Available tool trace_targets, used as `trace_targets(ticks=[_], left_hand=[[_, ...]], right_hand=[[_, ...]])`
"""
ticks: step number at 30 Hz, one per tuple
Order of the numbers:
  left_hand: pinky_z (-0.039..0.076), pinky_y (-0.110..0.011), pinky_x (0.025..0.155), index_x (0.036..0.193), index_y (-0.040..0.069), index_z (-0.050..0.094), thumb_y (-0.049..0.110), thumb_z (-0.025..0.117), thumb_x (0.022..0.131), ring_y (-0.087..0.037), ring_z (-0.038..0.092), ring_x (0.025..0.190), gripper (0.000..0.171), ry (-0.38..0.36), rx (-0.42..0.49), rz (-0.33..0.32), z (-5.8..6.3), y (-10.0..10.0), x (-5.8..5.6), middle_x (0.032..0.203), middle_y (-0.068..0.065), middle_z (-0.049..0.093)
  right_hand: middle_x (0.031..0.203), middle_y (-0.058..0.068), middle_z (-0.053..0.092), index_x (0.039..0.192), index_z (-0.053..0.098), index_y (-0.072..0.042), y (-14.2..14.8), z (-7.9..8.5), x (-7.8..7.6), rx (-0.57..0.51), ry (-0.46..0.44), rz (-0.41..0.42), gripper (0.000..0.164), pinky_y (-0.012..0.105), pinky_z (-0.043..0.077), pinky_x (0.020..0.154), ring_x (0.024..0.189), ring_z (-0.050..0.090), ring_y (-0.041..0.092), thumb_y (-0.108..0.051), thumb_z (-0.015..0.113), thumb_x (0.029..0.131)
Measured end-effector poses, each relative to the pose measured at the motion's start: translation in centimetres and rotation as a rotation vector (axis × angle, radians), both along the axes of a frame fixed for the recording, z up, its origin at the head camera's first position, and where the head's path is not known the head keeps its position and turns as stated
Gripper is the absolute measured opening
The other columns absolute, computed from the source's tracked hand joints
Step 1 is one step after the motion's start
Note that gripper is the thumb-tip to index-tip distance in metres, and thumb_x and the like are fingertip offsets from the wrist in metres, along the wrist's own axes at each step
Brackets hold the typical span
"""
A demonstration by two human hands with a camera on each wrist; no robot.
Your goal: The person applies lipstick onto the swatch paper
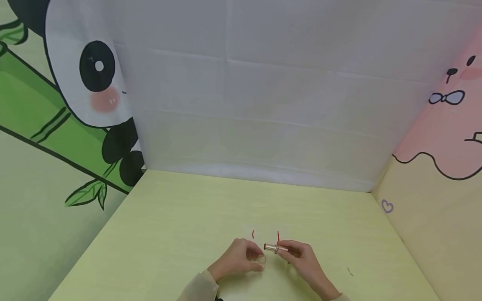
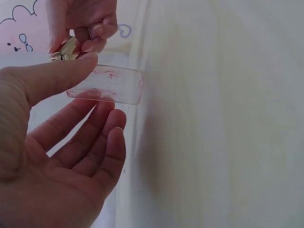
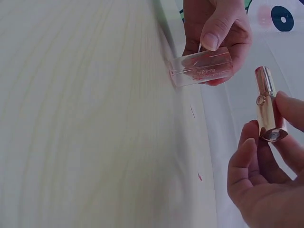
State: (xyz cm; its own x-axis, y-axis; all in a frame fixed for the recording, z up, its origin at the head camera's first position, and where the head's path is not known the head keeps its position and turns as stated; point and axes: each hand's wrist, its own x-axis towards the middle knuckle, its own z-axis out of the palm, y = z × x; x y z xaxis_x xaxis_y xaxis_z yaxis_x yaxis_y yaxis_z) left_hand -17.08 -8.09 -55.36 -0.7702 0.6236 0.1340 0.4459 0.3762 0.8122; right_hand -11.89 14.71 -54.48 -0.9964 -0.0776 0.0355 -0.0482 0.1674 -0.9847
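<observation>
My left hand pinches a clear lipstick cap between thumb and fingers. The cap is see-through, with reddish smears and faint lettering on its wall. In my right hand is a gold lipstick tube, gripped by its lower part between thumb and fingers. A small ring-shaped ornament sits on the tube's side, and its top end looks dark red. Cap and tube are apart, side by side above the tabletop, with the tube's top end pointing towards the left hand in the head view.
Two short red strokes lie on the pale yellow table just beyond the hands. A small dark mark shows at the right. A white sheet hangs at the back, with cartoon-printed panels at the sides.
</observation>
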Motion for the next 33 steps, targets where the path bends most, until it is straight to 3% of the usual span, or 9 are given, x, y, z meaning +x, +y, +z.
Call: trace_targets(ticks=[6, 11, 17, 26, 33], left_hand=[[0.047, -0.020, 0.058, 0.083, 0.012, 0.074, 0.013, 0.085, 0.070, -0.001, 0.055, 0.062, 0.016, 0.005, -0.012, -0.019, 0.0, -0.1, 0.1, 0.069, 0.014, 0.060], [0.047, -0.019, 0.057, 0.080, 0.014, 0.072, 0.011, 0.080, 0.074, 0.000, 0.055, 0.062, 0.010, 0.023, -0.008, -0.027, 0.4, -0.1, 0.2, 0.068, 0.015, 0.060], [0.050, -0.020, 0.058, 0.076, 0.015, 0.070, 0.007, 0.074, 0.076, -0.001, 0.058, 0.063, 0.009, 0.003, 0.028, -0.023, 1.0, 0.1, 0.4, 0.068, 0.014, 0.062], [0.052, -0.022, 0.061, 0.082, 0.010, 0.072, 0.006, 0.077, 0.075, -0.004, 0.061, 0.067, 0.009, -0.030, 0.079, -0.031, 1.2, 0.0, 0.3, 0.074, 0.011, 0.065], [0.052, -0.023, 0.065, 0.086, 0.008, 0.073, 0.010, 0.077, 0.078, -0.005, 0.062, 0.070, 0.009, -0.037, 0.135, 0.007, 1.2, -0.2, 0.2, 0.078, 0.009, 0.064]], right_hand=[[0.103, 0.016, 0.068, 0.118, 0.062, 0.008, 0.1, 0.2, 0.2, -0.013, 0.028, 0.063, 0.036, 0.028, 0.051, 0.064, 0.084, 0.065, 0.023, -0.011, 0.069, 0.088], [0.104, 0.019, 0.067, 0.120, 0.060, 0.010, 0.2, 0.2, 0.3, -0.023, 0.042, 0.105, 0.038, 0.026, 0.051, 0.064, 0.080, 0.063, 0.017, -0.010, 0.068, 0.089], [0.108, 0.021, 0.065, 0.119, 0.060, 0.011, 0.2, 0.3, 0.4, -0.027, 0.059, 0.122, 0.039, 0.025, 0.051, 0.065, 0.084, 0.064, 0.014, -0.008, 0.070, 0.086], [0.107, 0.022, 0.065, 0.119, 0.060, 0.011, 0.2, 0.6, 0.4, -0.029, 0.074, 0.134, 0.039, 0.024, 0.050, 0.064, 0.083, 0.064, 0.015, -0.008, 0.070, 0.086], [0.107, 0.019, 0.066, 0.118, 0.060, 0.010, 0.2, 0.9, 0.5, -0.017, 0.068, 0.112, 0.038, 0.025, 0.051, 0.064, 0.082, 0.064, 0.015, -0.007, 0.070, 0.086]])
